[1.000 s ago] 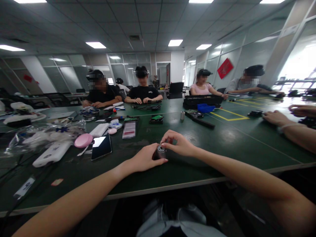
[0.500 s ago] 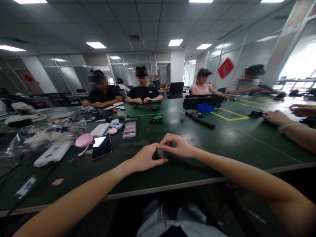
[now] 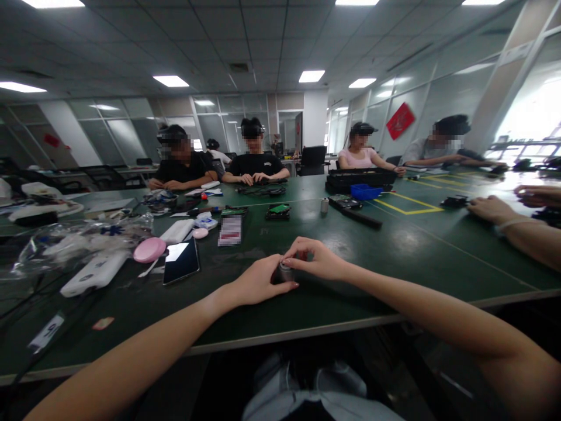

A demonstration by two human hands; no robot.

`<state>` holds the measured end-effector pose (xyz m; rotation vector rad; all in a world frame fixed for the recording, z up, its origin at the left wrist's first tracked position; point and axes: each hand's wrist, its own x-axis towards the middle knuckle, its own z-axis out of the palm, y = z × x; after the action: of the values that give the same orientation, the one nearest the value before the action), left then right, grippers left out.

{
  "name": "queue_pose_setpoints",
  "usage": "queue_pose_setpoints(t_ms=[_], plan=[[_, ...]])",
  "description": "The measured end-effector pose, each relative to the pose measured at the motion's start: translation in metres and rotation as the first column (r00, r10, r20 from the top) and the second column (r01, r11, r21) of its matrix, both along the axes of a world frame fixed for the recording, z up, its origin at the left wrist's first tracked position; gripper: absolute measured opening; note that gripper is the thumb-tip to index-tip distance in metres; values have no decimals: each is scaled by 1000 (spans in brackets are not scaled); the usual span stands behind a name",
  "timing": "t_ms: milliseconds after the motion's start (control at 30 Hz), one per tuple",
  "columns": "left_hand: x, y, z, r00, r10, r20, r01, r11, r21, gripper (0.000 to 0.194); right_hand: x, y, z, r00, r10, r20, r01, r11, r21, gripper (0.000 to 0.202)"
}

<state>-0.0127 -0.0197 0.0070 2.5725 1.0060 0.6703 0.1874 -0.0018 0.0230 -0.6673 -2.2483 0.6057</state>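
Note:
A small grey metal cylinder (image 3: 287, 273) stands upright on the green table (image 3: 350, 292), near its front edge. My left hand (image 3: 262, 282) is wrapped round its left side, with the thumb stretched across the near side. From the right, my right hand (image 3: 316, 257) reaches over, its fingertips pinched at the top rim of the cylinder. What lies between those fingertips is too small to tell. Farther back is a second, similar cylinder (image 3: 325, 205), standing apart from both hands.
At left lie a phone (image 3: 181, 263), a pink round case (image 3: 149, 249), a white device (image 3: 94, 273) and plastic bags. Behind are circuit boards (image 3: 278, 211), a black bar (image 3: 362, 218) and a blue tray (image 3: 366, 192). Several people sit around; another person's hands (image 3: 491, 209) rest at right.

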Motion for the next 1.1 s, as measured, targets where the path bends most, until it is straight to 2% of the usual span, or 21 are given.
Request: queue_pose_setpoints(t_ms=[267,467,600,667,767,1100], plan=[[0,0,1,1000,13,-12,-13,1000,4,43,-1,4,-3,997,-17,-73,11,997,-79,33],[0,-2,3,999,21,-27,-21,1000,14,38,5,19,-5,971,-166,-175,136,976,-168,39],[0,-1,3,1000,11,-26,-11,1000,8,39,15,32,-10,968,-251,4,250,966,-59,33],[0,-2,4,1000,3,-23,-3,1000,-7,38,18,35,-12,957,-242,160,250,968,-30,29],[0,-3,5,1000,2,-13,-2,1000,-21,37,21,36,-12,921,-194,338,227,972,-63,28],[1,-4,6,1000,12,-6,-12,1000,-22,35,24,34,-11,898,-200,392,248,966,-77,29]])
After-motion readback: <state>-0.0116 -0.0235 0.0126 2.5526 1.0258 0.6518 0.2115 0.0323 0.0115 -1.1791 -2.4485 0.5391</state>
